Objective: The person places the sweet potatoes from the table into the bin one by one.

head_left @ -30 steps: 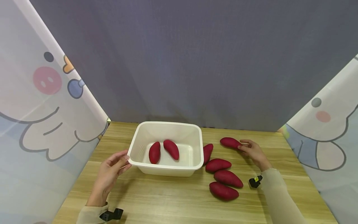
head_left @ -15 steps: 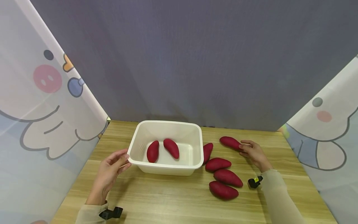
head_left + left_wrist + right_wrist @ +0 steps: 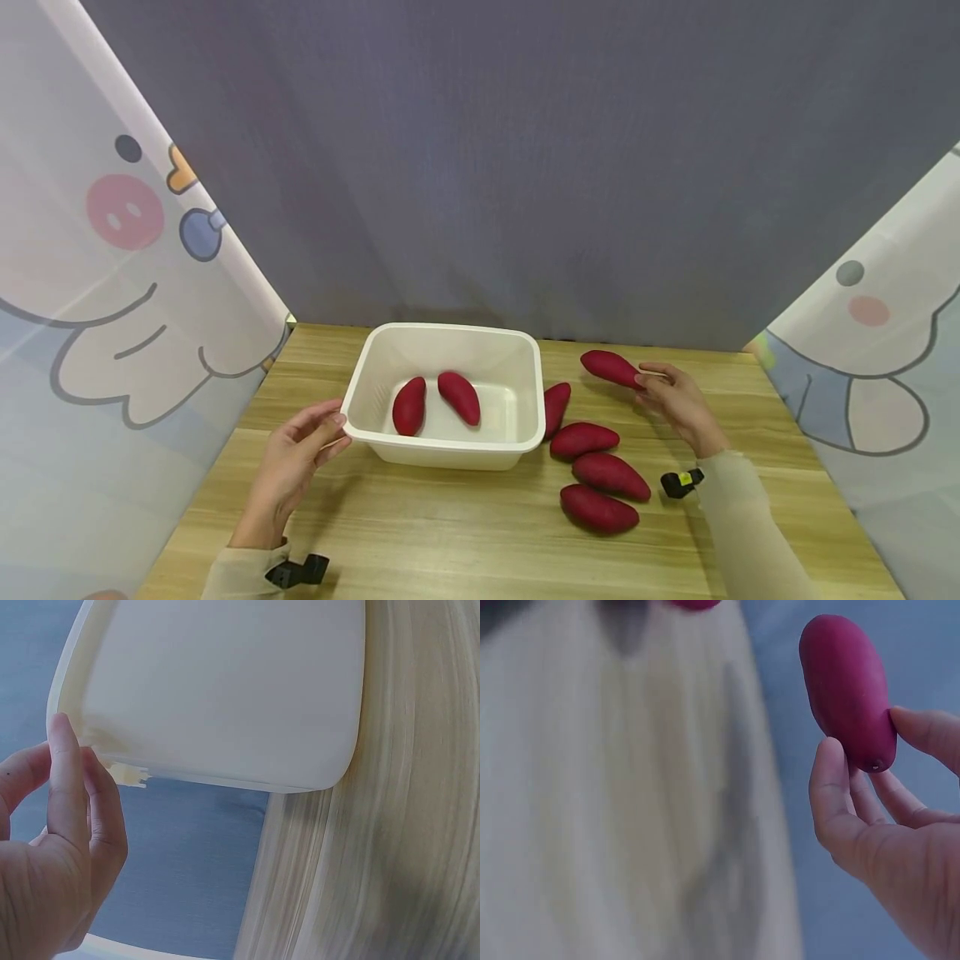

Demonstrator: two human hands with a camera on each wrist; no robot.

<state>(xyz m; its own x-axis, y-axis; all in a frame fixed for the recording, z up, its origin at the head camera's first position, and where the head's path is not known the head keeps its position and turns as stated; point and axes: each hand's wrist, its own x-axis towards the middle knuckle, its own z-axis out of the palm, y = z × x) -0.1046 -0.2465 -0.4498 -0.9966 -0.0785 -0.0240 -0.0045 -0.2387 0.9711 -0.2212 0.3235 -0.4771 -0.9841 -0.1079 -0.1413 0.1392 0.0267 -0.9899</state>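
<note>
My right hand [image 3: 678, 408] pinches one end of a dark red sweet potato [image 3: 611, 367] between thumb and fingers. In the right wrist view that sweet potato [image 3: 847, 690] points up from the fingertips, off the wooden surface. At the left my other hand [image 3: 296, 458] grips the near left corner of a white plastic basin [image 3: 450, 458], thumb on its rim. Two sweet potatoes lie inside the basin, one curved [image 3: 409, 407] and one slanting [image 3: 460, 398]. The left wrist view shows the fingers [image 3: 66, 780] at the basin's corner, its inside hidden there.
Right of the basin several more sweet potatoes lie in a loose column, the front one [image 3: 599, 509] nearest me and the back one [image 3: 557, 408] partly behind the basin wall. The wooden table [image 3: 450, 533] ends at a grey curtain [image 3: 487, 167]; printed cloths [image 3: 112, 292] flank it.
My right hand has raised its sweet potato off the table and shifted it slightly left. The left hand stays at the basin's corner. One sweet potato in the basin has rolled slightly left.
</note>
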